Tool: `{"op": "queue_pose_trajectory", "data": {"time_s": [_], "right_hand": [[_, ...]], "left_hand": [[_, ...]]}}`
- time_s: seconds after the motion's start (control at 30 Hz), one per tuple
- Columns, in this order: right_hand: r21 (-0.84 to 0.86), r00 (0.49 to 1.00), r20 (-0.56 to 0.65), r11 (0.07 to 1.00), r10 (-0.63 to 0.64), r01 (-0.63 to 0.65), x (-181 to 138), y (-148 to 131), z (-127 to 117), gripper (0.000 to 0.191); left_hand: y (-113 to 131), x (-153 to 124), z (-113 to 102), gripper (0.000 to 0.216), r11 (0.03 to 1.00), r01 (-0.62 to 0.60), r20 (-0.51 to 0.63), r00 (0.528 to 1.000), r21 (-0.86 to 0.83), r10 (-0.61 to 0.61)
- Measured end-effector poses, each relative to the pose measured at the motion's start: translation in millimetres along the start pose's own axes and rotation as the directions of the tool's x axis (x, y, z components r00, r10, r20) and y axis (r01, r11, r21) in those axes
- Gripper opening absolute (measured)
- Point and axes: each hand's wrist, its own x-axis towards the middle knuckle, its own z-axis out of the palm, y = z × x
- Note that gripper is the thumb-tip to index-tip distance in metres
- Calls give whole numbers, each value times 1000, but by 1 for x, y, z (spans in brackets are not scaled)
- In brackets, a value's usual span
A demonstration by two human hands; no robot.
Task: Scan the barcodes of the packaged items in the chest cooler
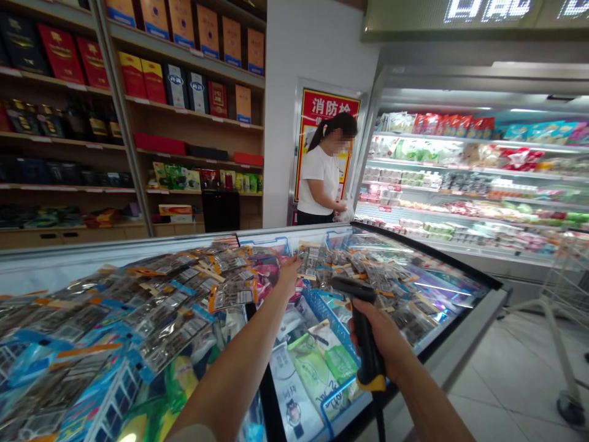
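Note:
My right hand (380, 331) is wrapped round the handle of a black barcode scanner (367, 344) with a yellow base and a cable hanging down. The scanner's head points forward and left over the freezer. Stretched out ahead, my left hand (289, 275) grips a clear packet (311, 260) whose white barcode label faces me. Its fingertips are partly hidden by the packet and the hand itself. Many similar packets (234, 293) with orange and blue edges lie heaped on the freezer's glass to the left. More packets (405, 307) are spread on the right side.
Inside the freezer, green and white bags (306, 368) lie beside a blue wire basket (327, 314). A person (318, 175) stands behind the freezer near a wall. Shelves of boxes (177, 83) rise at left, a lit chiller (442, 178) at right. A wire cart (559, 307) stands far right.

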Motion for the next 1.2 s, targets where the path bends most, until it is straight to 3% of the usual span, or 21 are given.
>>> {"op": "queue_pose_trajectory", "data": {"time_s": [0.3,0.5,0.7,0.87,1.03,1.2], "right_hand": [[13,995,81,998,53,-54,12,2,11,25],[46,994,90,996,68,-73,12,3,11,26],[77,994,79,994,77,-83,4,-6,7,24],[86,999,-48,996,24,-20,10,-14,-15,22],[148,989,-148,989,23,-1,18,-14,-49,20],[183,978,-210,983,9,31,19,-15,-76,19]], "left_hand": [[0,3,-6,29,997,-12,48,999,72,9],[-5,7,-7,33,995,-2,-5,1000,104,2],[-3,3,-6,29,996,-21,19,1000,85,19],[-1,-3,1,24,992,-16,-8,1000,124,17],[-15,8,15,28,971,-60,-47,996,232,73],[-28,26,37,28,849,-147,-8,984,507,176]]}}
